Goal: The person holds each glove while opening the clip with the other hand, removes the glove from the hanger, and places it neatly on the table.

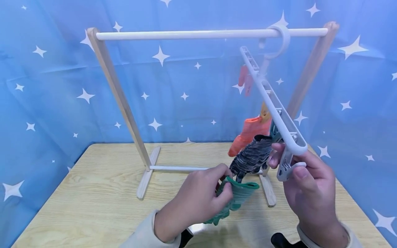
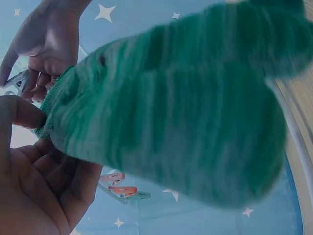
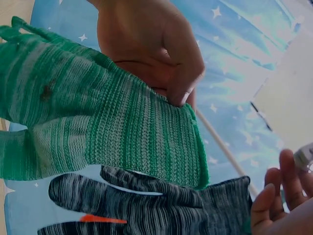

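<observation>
My left hand (image 1: 198,193) pinches a green-and-white striped knit glove (image 1: 240,193) by its cuff, with the fingers hanging down. In the right wrist view the glove (image 3: 132,117) shows a small dark spot. Thumb and fingers of my right hand (image 1: 313,189) pinch a grey clip (image 1: 285,167) at the near end of a white clip hanger (image 1: 279,113). Just behind the green cuff hangs a black-and-grey striped glove (image 1: 251,156), held by a dark teal clip (image 1: 274,131). Beyond it an orange knit item (image 1: 248,132) hangs from a yellow clip (image 1: 264,112).
The hanger's ring hooks over the white rod (image 1: 186,35) of a wooden-legged rack. Reddish clips (image 1: 243,75) dangle at the far end of the hanger. The rack stands on a light wood table (image 1: 93,193) before a blue star-patterned cloth (image 1: 173,86).
</observation>
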### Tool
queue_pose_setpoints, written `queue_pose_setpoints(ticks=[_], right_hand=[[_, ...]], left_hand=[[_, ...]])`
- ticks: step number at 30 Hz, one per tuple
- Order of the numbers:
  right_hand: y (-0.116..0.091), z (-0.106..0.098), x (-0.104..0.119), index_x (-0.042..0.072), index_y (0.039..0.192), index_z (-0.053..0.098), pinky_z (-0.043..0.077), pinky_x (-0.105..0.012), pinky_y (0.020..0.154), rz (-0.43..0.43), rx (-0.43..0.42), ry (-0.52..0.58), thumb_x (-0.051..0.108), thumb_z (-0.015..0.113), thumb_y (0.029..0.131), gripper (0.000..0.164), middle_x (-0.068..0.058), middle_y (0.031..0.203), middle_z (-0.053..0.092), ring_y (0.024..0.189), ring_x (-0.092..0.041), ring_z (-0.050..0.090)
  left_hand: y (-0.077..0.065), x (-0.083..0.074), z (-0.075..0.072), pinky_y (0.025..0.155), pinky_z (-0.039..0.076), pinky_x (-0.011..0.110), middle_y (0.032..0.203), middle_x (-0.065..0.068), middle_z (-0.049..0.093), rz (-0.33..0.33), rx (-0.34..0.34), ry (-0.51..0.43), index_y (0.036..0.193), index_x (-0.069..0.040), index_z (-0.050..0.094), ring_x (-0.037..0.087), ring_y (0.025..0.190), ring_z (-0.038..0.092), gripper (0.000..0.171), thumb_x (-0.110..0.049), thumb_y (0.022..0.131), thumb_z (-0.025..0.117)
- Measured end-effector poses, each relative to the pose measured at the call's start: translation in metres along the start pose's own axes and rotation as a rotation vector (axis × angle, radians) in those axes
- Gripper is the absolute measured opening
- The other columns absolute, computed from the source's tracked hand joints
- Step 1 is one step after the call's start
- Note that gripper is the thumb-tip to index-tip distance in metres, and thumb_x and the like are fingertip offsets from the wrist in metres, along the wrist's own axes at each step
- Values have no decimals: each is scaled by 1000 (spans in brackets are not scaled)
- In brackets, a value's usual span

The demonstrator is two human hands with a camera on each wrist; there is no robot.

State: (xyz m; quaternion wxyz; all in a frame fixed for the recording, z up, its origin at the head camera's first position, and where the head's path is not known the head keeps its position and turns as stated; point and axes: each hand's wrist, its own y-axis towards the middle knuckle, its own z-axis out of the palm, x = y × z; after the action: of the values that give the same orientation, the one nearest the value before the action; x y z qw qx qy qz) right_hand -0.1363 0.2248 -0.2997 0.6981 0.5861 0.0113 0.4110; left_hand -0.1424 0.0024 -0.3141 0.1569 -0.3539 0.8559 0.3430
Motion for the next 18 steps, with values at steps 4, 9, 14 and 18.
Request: queue_pose_setpoints(ticks=[4, 9, 14, 18], right_hand=[[2, 3, 3, -23, 133, 47, 48, -35, 95, -9, 5, -11, -10, 40, 98, 37, -28, 126, 62, 97, -30, 60], [2, 6, 5, -24, 131, 47, 48, -36, 96, -26, 5, 0, -10, 39, 99, 36, -28, 126, 61, 96, -30, 61], [1, 8, 7, -23, 133, 46, 47, -35, 95, -28, 15, -4, -10, 38, 98, 38, -28, 127, 61, 95, -30, 62], [1, 10, 9, -24, 135, 44, 47, -35, 95, -32, 28, -9, -10, 38, 98, 39, -29, 129, 60, 95, -30, 63]], left_hand=[[-3, -3, -6, 43, 30, 20, 55, -10, 38, -82, 103, -119, 104, -20, 58, 0, 43, 29, 11, -17, 99, 49], [-12, -3, -9, 51, 37, 20, 61, -9, 38, -181, 207, -303, 108, -23, 50, 3, 46, 34, 14, -22, 106, 37], [-20, 5, -5, 57, 37, 18, 69, -8, 40, -198, 264, -387, 105, -22, 45, 3, 53, 33, 15, -25, 109, 32], [-22, 19, -1, 57, 37, 20, 66, -7, 37, -212, 336, -442, 107, -19, 45, 4, 54, 33, 16, -26, 110, 31]])
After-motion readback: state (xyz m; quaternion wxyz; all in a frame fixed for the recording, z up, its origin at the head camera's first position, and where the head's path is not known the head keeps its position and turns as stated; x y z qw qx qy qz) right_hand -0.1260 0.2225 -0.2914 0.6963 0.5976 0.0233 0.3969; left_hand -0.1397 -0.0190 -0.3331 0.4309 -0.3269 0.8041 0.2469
